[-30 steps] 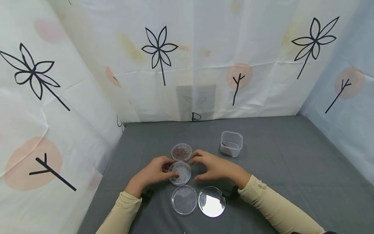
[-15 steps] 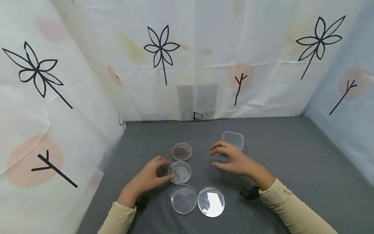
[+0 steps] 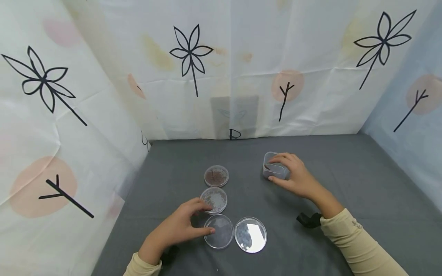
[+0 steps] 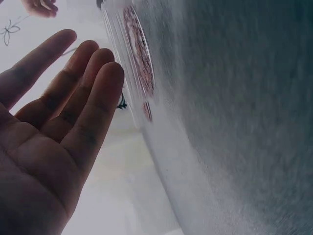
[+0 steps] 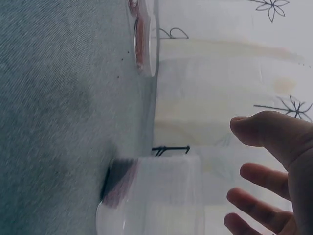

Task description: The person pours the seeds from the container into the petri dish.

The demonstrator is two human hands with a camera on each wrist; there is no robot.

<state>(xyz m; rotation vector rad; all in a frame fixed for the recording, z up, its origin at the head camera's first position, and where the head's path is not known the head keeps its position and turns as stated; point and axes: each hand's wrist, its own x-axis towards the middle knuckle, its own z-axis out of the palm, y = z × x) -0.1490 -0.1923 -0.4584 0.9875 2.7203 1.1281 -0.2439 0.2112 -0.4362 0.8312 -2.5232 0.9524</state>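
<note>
1. Fingers of my right hand: spread; clear tub near, ten o'clock.
2. Fingers of my left hand: loosely spread; clear dish, three o'clock; pale-flecked dish, two o'clock.
3. Brown-filled dish: twelve o'clock of pale-flecked dish.
4. Shiny dish: three o'clock of clear dish.

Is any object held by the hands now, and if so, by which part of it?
Nothing is held: the left hand hovers over the dishes, the right hand over the clear container.

Three dishes line up on the desk, a fourth right of the nearest, a tub right of the farthest.
</note>
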